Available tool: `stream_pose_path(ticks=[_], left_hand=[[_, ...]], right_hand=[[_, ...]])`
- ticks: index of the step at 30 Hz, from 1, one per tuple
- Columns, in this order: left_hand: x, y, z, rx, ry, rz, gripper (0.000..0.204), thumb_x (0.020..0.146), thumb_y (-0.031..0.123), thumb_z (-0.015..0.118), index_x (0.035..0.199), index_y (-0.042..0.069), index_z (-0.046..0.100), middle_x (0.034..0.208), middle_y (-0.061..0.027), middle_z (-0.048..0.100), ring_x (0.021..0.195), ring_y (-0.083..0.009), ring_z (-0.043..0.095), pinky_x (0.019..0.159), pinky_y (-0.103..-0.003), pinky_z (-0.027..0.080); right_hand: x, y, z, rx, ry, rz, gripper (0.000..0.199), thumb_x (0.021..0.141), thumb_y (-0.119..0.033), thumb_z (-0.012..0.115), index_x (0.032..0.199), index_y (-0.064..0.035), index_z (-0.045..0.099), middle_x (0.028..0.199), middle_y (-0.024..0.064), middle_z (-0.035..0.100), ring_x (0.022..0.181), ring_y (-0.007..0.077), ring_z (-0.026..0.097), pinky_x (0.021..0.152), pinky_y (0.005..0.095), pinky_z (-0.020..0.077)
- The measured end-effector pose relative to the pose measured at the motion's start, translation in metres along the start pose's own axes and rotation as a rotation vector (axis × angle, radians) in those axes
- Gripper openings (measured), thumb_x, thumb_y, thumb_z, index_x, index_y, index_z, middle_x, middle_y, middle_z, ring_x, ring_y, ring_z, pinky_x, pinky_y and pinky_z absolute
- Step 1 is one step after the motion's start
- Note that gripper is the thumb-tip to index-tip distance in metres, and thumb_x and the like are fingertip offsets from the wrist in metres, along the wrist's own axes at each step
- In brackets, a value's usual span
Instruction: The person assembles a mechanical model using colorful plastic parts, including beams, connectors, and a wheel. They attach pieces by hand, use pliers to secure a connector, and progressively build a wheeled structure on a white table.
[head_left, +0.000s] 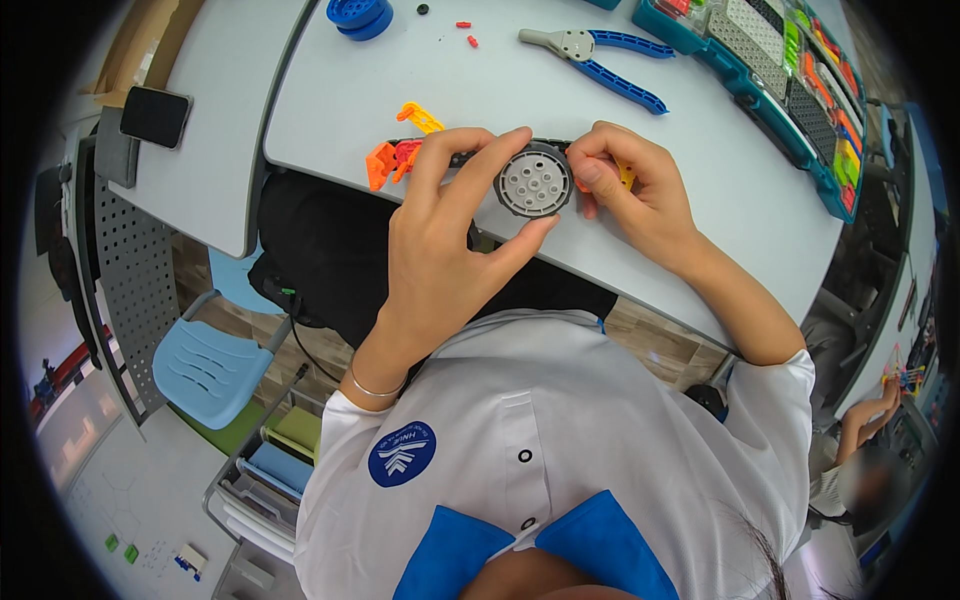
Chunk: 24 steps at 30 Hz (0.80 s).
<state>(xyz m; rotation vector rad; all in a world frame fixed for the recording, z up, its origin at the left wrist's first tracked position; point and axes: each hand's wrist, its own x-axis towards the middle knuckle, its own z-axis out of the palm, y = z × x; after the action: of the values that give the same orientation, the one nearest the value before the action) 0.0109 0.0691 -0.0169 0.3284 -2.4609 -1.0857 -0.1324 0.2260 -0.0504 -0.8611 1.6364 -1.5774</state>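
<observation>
My left hand (440, 215) grips a toy wheel (534, 184) by its rim, fingertips above and thumb below. The wheel has a light grey hub with several holes and a black tyre. It is attached to, or lies against, a dark beam of a plastic model at the table's near edge. Left of that hand, orange and red parts (392, 160) and a yellow piece (419, 117) stick out from the model. Beside the wheel, my right hand (640, 185) is closed in a pinch at the model; its fingers mostly hide what they hold. A yellow part (626, 173) shows behind them.
Pliers (578, 46) with blue handles lie on the white table (350, 90). Beyond are a blue hub (360, 16), a black ring (423, 9) and red pins (472, 41). A teal case (745, 90) holds coloured parts. Leftward are a phone (156, 117) and blue chair (212, 372).
</observation>
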Motion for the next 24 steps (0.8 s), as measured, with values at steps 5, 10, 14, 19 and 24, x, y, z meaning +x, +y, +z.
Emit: stream_pose_path(ticks=[5, 10, 14, 19, 24], left_hand=[[0.000, 0.000, 0.000, 0.019, 0.013, 0.019, 0.063, 0.061, 0.008, 0.088, 0.121, 0.008, 0.069, 0.112, -0.0054, 0.059, 0.063, -0.0077, 0.049, 0.059, -0.021, 0.042], [-0.001, 0.007, -0.009, -0.069, -0.012, 0.018, 0.063, 0.060, 0.009, 0.088, 0.119, 0.003, 0.068, 0.115, -0.0069, 0.060, 0.053, -0.0028, 0.041, 0.052, -0.017, 0.035], [-0.006, -0.005, -0.019, -0.262, -0.040, 0.242, 0.078, 0.058, 0.015, 0.089, 0.125, -0.001, 0.053, 0.115, -0.0215, 0.064, 0.058, -0.0059, 0.050, 0.054, -0.018, 0.041], [-0.023, -0.023, -0.014, -0.488, -0.084, 0.298, 0.081, 0.063, 0.013, 0.084, 0.130, 0.002, 0.039, 0.115, -0.0335, 0.065, 0.080, -0.0201, 0.064, 0.070, -0.026, 0.051], [-0.037, -0.018, -0.002, -0.527, -0.206, 0.204, 0.081, 0.057, 0.003, 0.083, 0.129, 0.005, 0.046, 0.126, -0.0337, 0.061, 0.117, -0.0405, 0.064, 0.095, -0.040, 0.052]], right_hand=[[0.000, 0.001, -0.001, 0.021, -0.014, 0.030, 0.015, 0.098, -0.015, 0.063, 0.095, -0.0002, 0.064, 0.082, 0.0030, 0.058, 0.062, 0.0072, 0.056, 0.057, 0.0225, 0.0427], [0.001, -0.005, 0.000, 0.052, -0.018, 0.058, 0.014, 0.099, -0.015, 0.060, 0.097, -0.0010, 0.065, 0.081, 0.0017, 0.058, 0.062, 0.0072, 0.056, 0.058, 0.0225, 0.0430], [0.001, -0.003, -0.001, 0.029, -0.010, 0.029, 0.013, 0.094, -0.015, 0.067, 0.096, -0.0029, 0.065, 0.077, 0.0003, 0.055, 0.063, 0.0072, 0.052, 0.059, 0.0229, 0.0416], [0.002, -0.004, 0.000, -0.283, -0.001, -0.160, 0.021, 0.083, -0.016, 0.079, 0.091, -0.0052, 0.063, 0.072, -0.0004, 0.049, 0.061, 0.0073, 0.047, 0.058, 0.0226, 0.0375], [0.002, -0.005, 0.002, -0.253, 0.020, -0.099, 0.021, 0.082, -0.015, 0.079, 0.088, -0.0055, 0.061, 0.070, -0.0010, 0.048, 0.060, 0.0069, 0.045, 0.055, 0.0226, 0.0362]])
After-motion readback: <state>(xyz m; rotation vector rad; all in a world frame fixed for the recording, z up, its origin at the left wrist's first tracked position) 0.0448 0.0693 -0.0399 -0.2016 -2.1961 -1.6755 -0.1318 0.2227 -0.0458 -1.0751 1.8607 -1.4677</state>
